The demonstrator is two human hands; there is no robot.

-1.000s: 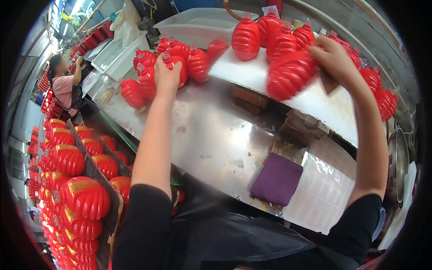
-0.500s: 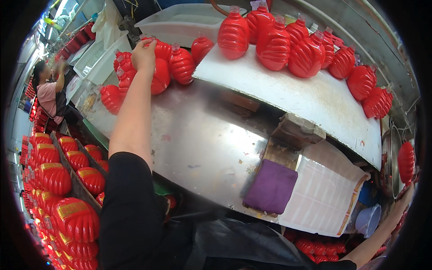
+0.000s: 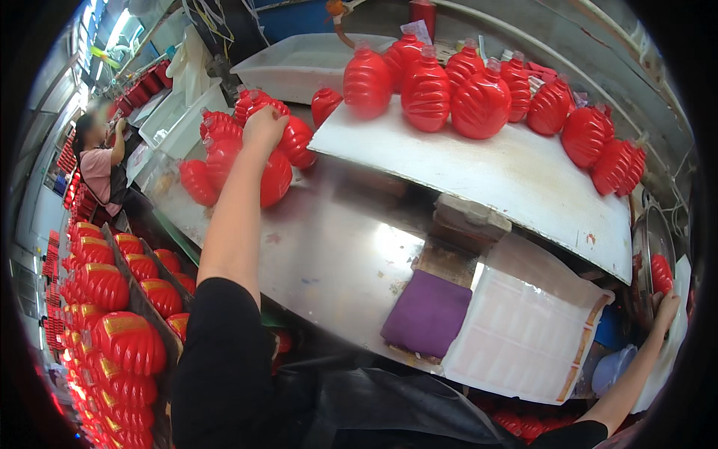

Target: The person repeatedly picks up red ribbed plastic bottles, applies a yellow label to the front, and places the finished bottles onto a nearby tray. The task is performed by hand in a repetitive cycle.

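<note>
Drawn nearer since the earlier frame, one glossy, rounded red bottle (image 3: pixel 275 183) sits beneath the outstretched left hand (image 3: pixel 265 130), fingers clamped around its top; far right, the sideways-reaching right hand (image 3: pixel 666 305) clasps a ribbed red bottle (image 3: pixel 661 274) before a metal pan (image 3: pixel 655 232).

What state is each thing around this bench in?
Left hand: fingers curled at the top of a red bottle; grip partly hidden
Right hand: holding another red bottle
Bottles on the white board: upright, necks up
Gold-marked bottles: lying down, in rows
Purple cloth: folded, lying flat
Pale sheet: spread out
Whitish tub: open, no lid on
</note>
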